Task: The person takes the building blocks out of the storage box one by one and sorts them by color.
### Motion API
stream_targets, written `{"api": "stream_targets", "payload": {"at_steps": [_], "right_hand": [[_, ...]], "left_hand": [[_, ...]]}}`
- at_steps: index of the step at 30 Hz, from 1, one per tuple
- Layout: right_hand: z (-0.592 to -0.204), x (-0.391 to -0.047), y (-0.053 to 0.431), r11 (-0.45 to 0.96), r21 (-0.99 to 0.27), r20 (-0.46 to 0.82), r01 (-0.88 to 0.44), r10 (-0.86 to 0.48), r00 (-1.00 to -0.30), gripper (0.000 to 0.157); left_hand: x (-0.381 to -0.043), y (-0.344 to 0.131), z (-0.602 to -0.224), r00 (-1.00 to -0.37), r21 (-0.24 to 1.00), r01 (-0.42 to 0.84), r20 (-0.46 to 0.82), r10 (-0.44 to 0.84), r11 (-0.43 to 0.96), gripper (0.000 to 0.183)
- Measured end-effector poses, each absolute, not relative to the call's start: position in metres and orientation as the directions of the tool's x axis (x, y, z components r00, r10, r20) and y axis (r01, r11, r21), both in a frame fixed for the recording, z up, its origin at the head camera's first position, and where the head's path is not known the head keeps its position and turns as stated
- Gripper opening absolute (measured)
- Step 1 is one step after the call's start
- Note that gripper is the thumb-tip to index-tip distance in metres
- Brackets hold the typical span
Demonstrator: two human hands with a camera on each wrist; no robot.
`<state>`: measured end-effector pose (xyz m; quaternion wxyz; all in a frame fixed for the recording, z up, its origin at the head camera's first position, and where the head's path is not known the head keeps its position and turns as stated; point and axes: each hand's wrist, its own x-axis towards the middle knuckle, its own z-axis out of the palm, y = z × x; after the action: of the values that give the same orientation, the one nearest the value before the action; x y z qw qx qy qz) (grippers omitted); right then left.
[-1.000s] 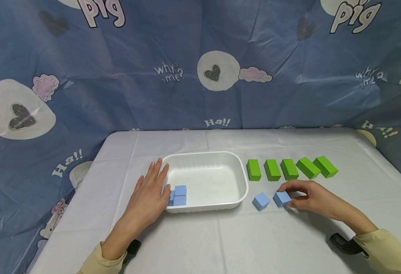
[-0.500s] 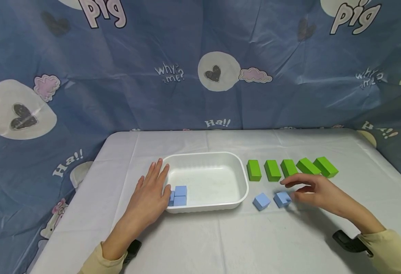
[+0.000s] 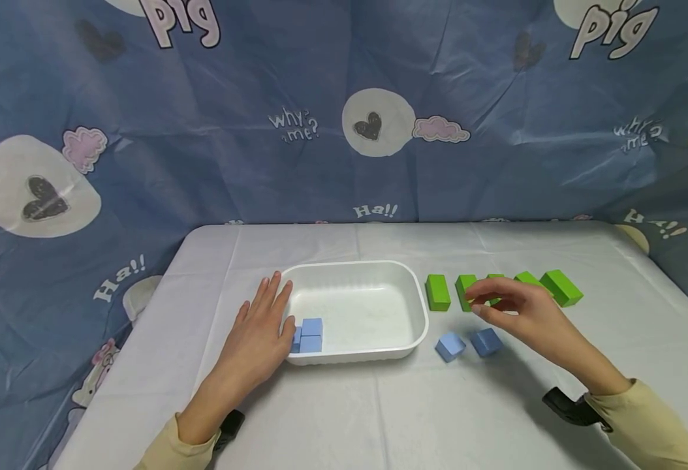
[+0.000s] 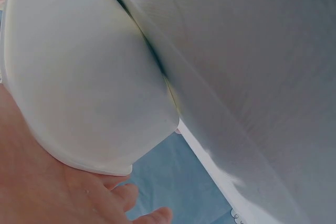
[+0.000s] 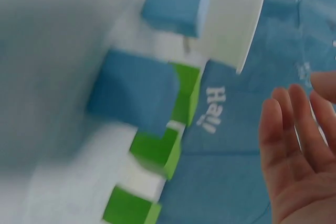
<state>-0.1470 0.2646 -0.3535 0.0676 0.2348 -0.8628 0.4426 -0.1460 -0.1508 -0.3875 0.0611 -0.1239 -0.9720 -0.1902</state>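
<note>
My left hand (image 3: 256,343) rests at the left side of a white plastic tray (image 3: 373,354), fingers extended along its rim. In the left wrist view, the fingers (image 4: 123,198) show beside the tray's outer wall (image 4: 94,77). Several light-blue cubes (image 3: 311,326) sit in the tray's near left corner, partly hidden by the thumb. My right hand (image 3: 514,307) hovers over the row of green blocks, fingers loosely curved and holding nothing. Below it on the table lie two blue cubes, one further left (image 3: 450,346) and one in the hand's shadow (image 3: 486,342).
Several green rectangular blocks (image 3: 437,292) stand in a row right of the tray; my right hand partly covers the middle ones. A white cloth (image 3: 426,418) covers the table. Behind it hangs a blue printed curtain (image 3: 250,170).
My right hand has let go of the right-hand blue cube, lifted off it and moved up and left over the green blocks. The left hand has stayed at the tray.
</note>
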Motion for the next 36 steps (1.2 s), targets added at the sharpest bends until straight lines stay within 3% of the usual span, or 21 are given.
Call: {"api": "stream_targets", "payload": {"at_steps": [23,36], "right_hand": [[-0.359,-0.16,0.169,0.277,-0.877,0.238,-0.393,-0.46,-0.856,0.024],[-0.367,-0.171,0.112,0.292,-0.866,0.161,-0.407,-0.607,-0.778,0.03]], "left_hand": [[-0.146,-0.152,-0.389,-0.962,0.362,0.262,0.174,0.211,0.895,0.058],[-0.146,-0.152,-0.389,-0.965,0.37,0.251,0.162,0.204,0.894,0.058]]}}
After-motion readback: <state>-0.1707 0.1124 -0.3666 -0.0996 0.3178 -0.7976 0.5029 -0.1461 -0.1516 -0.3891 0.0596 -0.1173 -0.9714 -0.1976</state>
